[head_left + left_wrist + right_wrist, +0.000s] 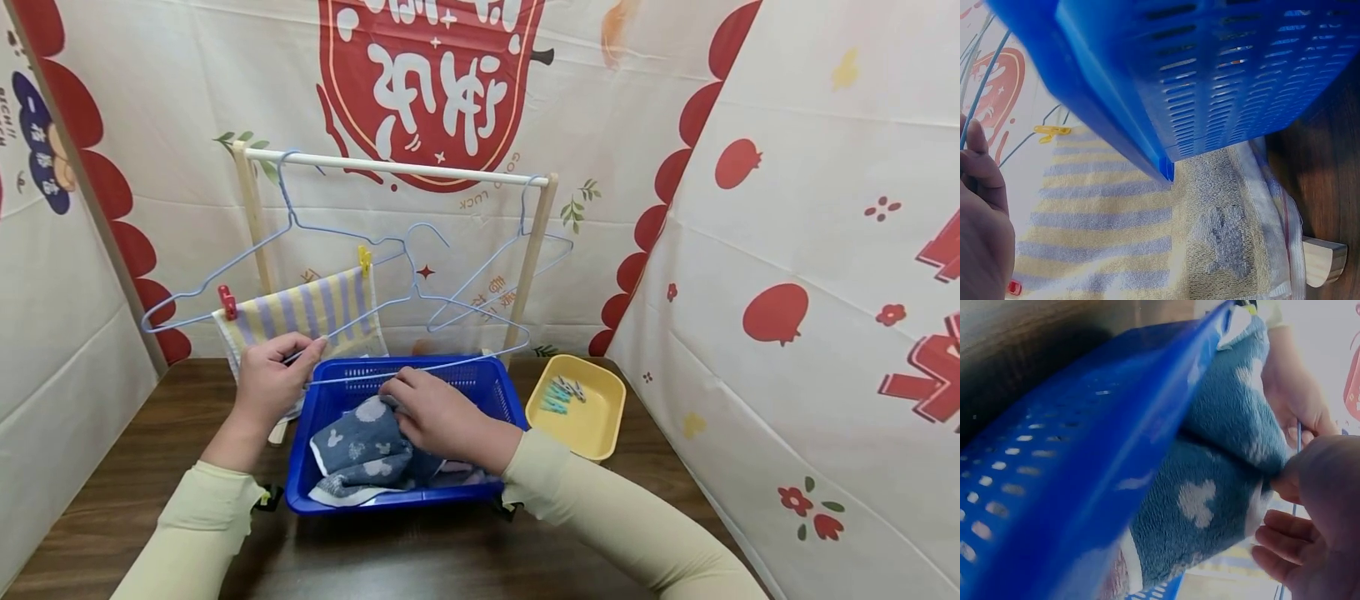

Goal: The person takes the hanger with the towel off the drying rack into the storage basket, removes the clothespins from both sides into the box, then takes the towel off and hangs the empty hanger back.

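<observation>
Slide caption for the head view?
Left hand holds a blue hanger; right hand grips a grey-blue towel in a blue basket.

Behind the left fingers (296, 343), a pale yellow-green left sleeve (176, 554) starts in a loose, rumpled left cuff (213, 496). The right sleeve (622, 512), behind the right fingers (407, 385), matches in colour, plain, creased farthest from them. A small black fitting (274, 497) with a lime-yellow patch sits at the left cuff; another black piece (504, 510) shows below the right cuff (534, 471).

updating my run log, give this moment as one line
left hand: holds blue hanger; right hand: grips grey-blue towel; towel: partly in blue basket
</observation>
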